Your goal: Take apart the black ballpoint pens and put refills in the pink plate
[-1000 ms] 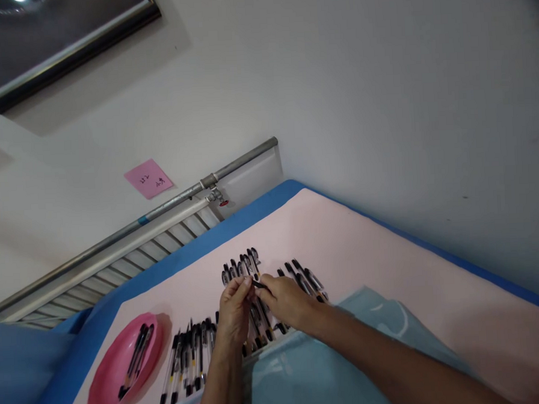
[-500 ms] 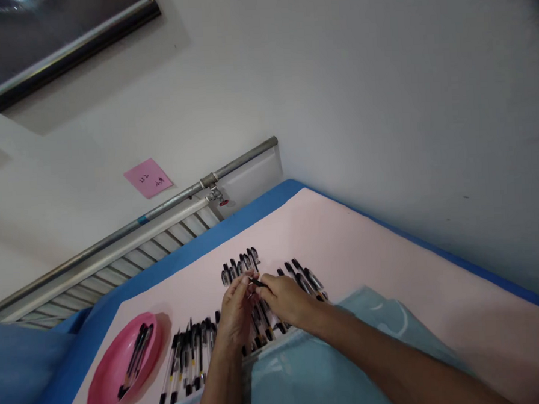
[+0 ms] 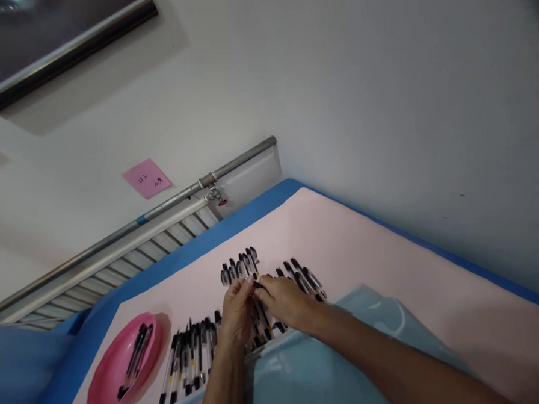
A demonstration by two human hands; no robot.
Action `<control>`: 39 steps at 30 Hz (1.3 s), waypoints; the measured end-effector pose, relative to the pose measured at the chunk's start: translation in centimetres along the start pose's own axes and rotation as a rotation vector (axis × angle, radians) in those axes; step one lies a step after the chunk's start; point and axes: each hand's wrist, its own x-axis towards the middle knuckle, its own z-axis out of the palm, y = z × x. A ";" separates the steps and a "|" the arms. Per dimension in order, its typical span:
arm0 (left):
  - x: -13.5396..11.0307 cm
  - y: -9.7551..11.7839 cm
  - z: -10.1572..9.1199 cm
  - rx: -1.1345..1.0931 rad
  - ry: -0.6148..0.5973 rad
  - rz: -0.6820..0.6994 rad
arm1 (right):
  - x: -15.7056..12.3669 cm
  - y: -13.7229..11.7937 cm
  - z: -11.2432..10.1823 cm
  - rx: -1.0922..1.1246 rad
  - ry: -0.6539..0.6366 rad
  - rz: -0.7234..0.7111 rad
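Note:
My left hand and my right hand meet fingertip to fingertip above a pink mat. Between the pinched fingers is a small black pen piece, probably a cap, held by both hands. Under and around the hands lie rows of clear pens with black caps. A second group of pens lies to the left. The pens directly beneath my hands are partly hidden.
A pink oval dish at the left holds a few pens. A light blue cloth covers the near edge. The blue table meets a white wall on the right; a metal rail and radiator run behind.
Both hands have drawn a little closer together, and the black piece shows less between the fingertips. The pens on the mat have not moved.

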 end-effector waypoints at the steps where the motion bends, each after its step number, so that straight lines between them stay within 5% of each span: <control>1: 0.0 0.0 0.0 0.000 0.006 0.009 | 0.0 -0.1 -0.1 0.015 -0.008 0.002; 14: 0.0 0.0 -0.3 -0.083 -0.042 -0.011 | -0.1 -0.7 -0.3 0.253 -0.078 0.053; 23: -0.2 0.8 -1.0 -0.082 -0.153 -0.001 | -0.7 -1.9 -0.8 0.878 -0.389 0.378; 30: -0.4 1.8 -0.6 -0.084 -0.185 0.068 | -0.8 -2.6 -1.3 1.214 -0.500 0.406; 33: 1.3 3.3 -2.6 0.005 -0.028 0.104 | -0.4 -2.3 -1.5 1.116 -0.365 0.429; 36: 4.0 4.3 -5.5 0.419 0.355 0.190 | 0.0 -1.6 -1.7 1.087 -0.250 0.441; 39: 6.3 4.1 -7.4 0.646 0.455 0.149 | 0.2 -1.3 -1.9 1.101 -0.206 0.435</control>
